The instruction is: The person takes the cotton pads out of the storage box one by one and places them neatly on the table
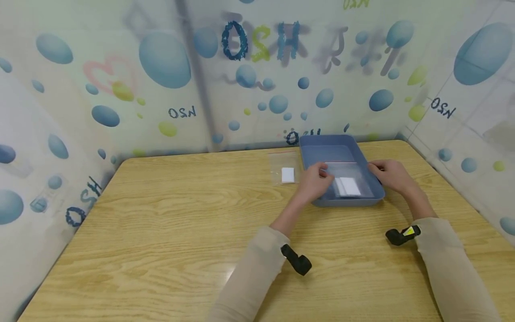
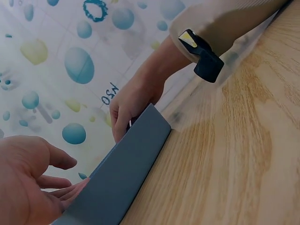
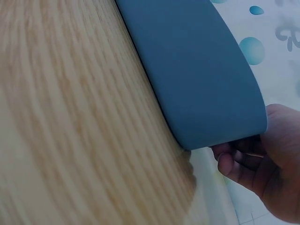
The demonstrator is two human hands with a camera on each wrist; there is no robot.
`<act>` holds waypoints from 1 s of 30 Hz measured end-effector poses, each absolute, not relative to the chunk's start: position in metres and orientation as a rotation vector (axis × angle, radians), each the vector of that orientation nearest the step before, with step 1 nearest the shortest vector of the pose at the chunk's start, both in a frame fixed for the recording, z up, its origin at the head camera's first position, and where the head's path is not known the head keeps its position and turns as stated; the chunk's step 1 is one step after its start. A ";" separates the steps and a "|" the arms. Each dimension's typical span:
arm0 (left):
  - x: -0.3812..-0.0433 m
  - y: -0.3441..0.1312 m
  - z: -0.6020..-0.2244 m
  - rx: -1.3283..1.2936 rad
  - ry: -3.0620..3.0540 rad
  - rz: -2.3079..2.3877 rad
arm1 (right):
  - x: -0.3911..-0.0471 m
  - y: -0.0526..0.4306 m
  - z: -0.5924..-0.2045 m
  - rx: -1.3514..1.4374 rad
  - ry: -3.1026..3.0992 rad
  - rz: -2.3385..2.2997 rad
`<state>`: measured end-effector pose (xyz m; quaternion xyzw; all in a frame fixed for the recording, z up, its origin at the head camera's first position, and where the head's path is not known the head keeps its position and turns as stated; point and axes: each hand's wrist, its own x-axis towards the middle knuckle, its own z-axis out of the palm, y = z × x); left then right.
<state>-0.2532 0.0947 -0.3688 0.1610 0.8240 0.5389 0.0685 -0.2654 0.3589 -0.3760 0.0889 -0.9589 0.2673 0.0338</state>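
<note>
A blue tray (image 1: 348, 202) stands at the back right of the table, with a clear zip bag (image 1: 360, 172) holding white squares (image 1: 347, 187) inside it. My left hand (image 1: 315, 182) hangs over the tray's left side, its fingertips close to the bag's upper edge. In the left wrist view the thumb (image 2: 63, 158) of that hand is apart from its loosely bent fingers. At the opposite side, my right hand (image 1: 391, 174) grips the tray's rim, with its curled fingers (image 3: 241, 164) against the outer wall.
Left of the tray lies another clear zip bag (image 1: 275, 169) with a white square (image 1: 287, 175) in it. The wooden table (image 1: 169, 232) meets a patterned wall covering (image 1: 249, 103) at the back. Cameras are strapped to both sleeves.
</note>
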 end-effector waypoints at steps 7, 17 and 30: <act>-0.252 0.101 -0.370 0.413 2.487 1.653 | -0.267 0.359 -0.377 0.271 -2.952 0.828; -0.255 0.109 -0.368 0.296 2.531 1.522 | -0.268 0.359 -0.376 0.282 -2.955 0.846; -0.264 0.114 -0.370 0.241 2.398 1.544 | -0.266 0.360 -0.378 0.274 -2.938 0.845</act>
